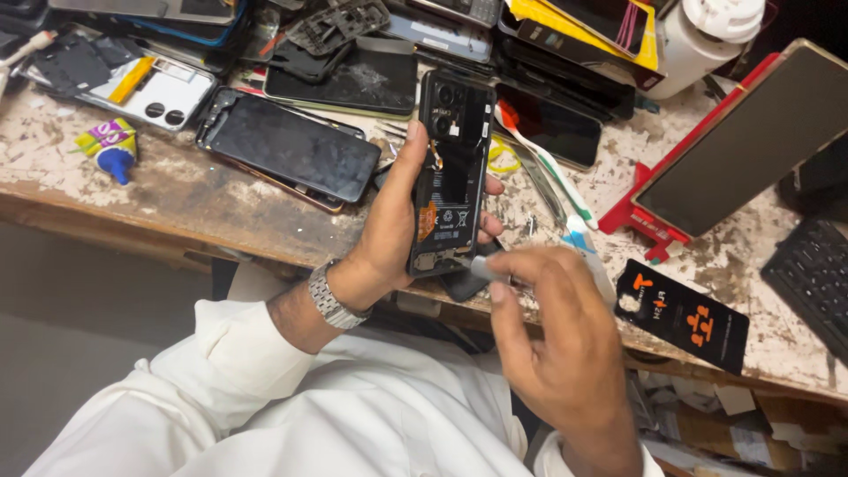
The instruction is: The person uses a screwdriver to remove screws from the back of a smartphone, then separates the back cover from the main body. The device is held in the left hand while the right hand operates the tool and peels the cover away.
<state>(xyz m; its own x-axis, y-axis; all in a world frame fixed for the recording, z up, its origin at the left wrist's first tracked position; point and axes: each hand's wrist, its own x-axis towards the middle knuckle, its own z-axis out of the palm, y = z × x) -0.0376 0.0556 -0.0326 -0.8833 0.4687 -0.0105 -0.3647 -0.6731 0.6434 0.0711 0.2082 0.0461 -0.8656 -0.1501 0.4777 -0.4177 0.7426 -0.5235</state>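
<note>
Fingers of the left hand (389, 234) wrap the open phone (450, 172), holding it up over the desk (177, 190) so its inside faces up. Right hand (556, 340) fingers pinch a small tool (481, 267), its tip touching the phone's bottom end.

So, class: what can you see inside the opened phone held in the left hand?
Inside the opened phone held by the left hand show a black battery, camera lenses at the top and an orange patch. The right hand points a small tool at its bottom end, whose parts are too blurred to tell.
</note>
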